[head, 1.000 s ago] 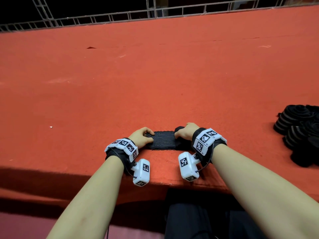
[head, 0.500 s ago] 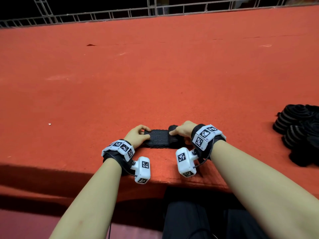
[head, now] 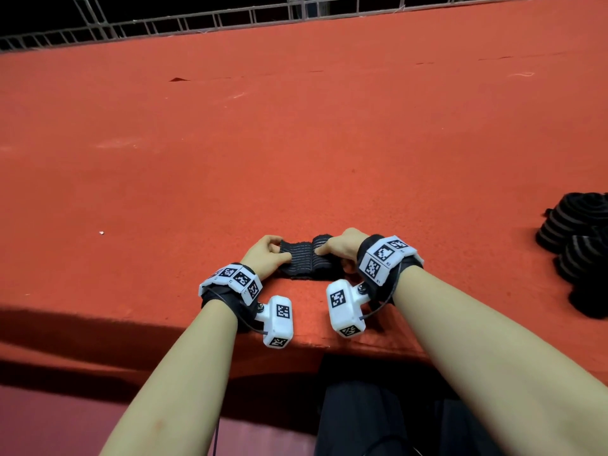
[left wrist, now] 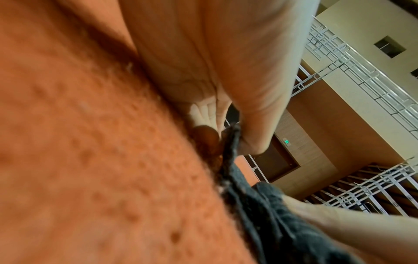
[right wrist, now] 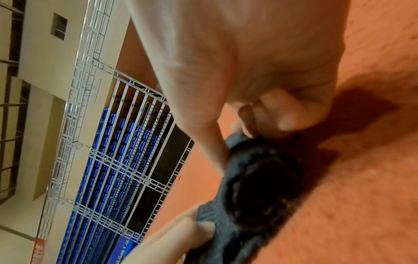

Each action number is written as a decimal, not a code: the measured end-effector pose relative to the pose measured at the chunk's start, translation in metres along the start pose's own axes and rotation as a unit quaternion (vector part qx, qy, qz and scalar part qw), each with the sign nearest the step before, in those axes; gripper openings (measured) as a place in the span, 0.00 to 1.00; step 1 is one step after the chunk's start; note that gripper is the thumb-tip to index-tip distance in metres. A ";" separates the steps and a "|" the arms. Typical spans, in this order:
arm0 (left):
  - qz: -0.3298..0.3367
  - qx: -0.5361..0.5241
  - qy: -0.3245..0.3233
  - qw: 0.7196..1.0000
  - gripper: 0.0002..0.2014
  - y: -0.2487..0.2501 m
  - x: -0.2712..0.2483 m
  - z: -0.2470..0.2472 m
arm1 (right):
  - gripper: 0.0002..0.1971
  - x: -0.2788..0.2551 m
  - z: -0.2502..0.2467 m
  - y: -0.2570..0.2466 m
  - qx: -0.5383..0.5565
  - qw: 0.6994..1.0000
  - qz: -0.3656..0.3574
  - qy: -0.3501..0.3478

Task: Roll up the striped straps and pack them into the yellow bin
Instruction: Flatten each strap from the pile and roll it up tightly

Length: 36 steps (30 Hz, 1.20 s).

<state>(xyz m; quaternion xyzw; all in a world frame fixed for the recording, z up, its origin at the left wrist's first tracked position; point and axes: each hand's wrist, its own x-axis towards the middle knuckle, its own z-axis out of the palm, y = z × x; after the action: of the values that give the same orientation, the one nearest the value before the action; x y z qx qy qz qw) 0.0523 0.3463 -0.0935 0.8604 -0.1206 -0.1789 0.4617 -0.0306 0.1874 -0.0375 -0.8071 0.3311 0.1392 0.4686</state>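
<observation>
Near the front edge of the red table [head: 296,143], our left hand [head: 265,255] pinches the striped strap [head: 301,258] flat; our right hand [head: 340,246] curls around its roll. More straps [head: 575,241] wait to that edge's right; no yellow bin shows.

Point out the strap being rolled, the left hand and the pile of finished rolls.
strap [head: 297,255]: head view, flat striped stretch between the hands.
left hand [head: 263,255]: head view, back of the hand.
pile of rolled straps [head: 572,225]: head view, striped side of one roll.
</observation>
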 end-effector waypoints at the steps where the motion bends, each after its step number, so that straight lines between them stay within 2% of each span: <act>1: -0.001 -0.004 0.001 1.000 0.22 0.000 0.000 0.001 | 0.22 0.000 0.003 0.000 0.001 1.000 -0.005 0.007; 3: 0.001 -0.006 0.003 1.000 0.22 0.000 -0.001 0.001 | 0.27 0.001 0.011 -0.004 -0.019 0.999 -0.018 0.018; 6: 0.002 -0.009 0.001 1.000 0.23 -0.001 -0.002 0.000 | 0.16 0.000 0.027 -0.013 -0.061 0.995 -0.061 0.048; 8: 0.002 -0.006 -0.002 1.000 0.23 0.000 -0.003 0.000 | 0.15 -0.002 0.034 -0.018 -0.072 0.992 -0.083 0.058; 10: 0.004 -0.003 -0.003 1.000 0.22 0.001 -0.004 0.000 | 0.15 -0.002 0.037 -0.021 -0.047 0.995 -0.082 0.030; 13: 0.004 0.006 -0.003 1.000 0.21 0.002 -0.004 -0.002 | 0.11 -0.001 0.030 -0.025 0.048 0.997 -0.054 -0.028; 16: 0.004 -0.003 0.001 1.000 0.16 0.004 -0.005 -0.001 | 0.08 0.004 0.024 -0.021 0.061 0.997 -0.039 -0.041; 21: -0.016 -0.041 0.026 0.999 0.09 0.008 -0.010 0.001 | 0.22 0.010 0.032 -0.020 -0.006 0.999 -0.026 -0.026; 25: -0.007 -0.036 0.038 0.999 0.07 0.006 -0.012 0.002 | 0.21 0.010 0.036 -0.023 -0.019 0.999 -0.035 -0.015; 27: -0.002 -0.030 0.040 0.999 0.09 0.005 -0.014 0.003 | 0.19 0.008 0.036 -0.023 -0.028 0.999 -0.043 -0.007; 31: -0.019 0.023 0.039 0.999 0.19 0.015 -0.014 0.002 | 0.18 0.006 0.041 -0.018 -0.036 0.995 -0.090 0.021; 34: -0.051 0.078 0.023 0.995 0.19 0.027 -0.011 0.001 | 0.15 0.005 0.042 -0.009 0.033 0.993 -0.116 -0.003; 36: -0.062 0.070 0.019 0.995 0.19 0.029 -0.009 -0.001 | 0.15 0.004 0.040 -0.001 0.108 0.987 -0.117 -0.029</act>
<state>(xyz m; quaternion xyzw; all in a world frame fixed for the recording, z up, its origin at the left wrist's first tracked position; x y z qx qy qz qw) 0.0431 0.3349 -0.0664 0.8997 -0.0701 -0.1821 0.3905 -0.0239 0.2198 -0.0595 -0.7809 0.2334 0.0701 0.5752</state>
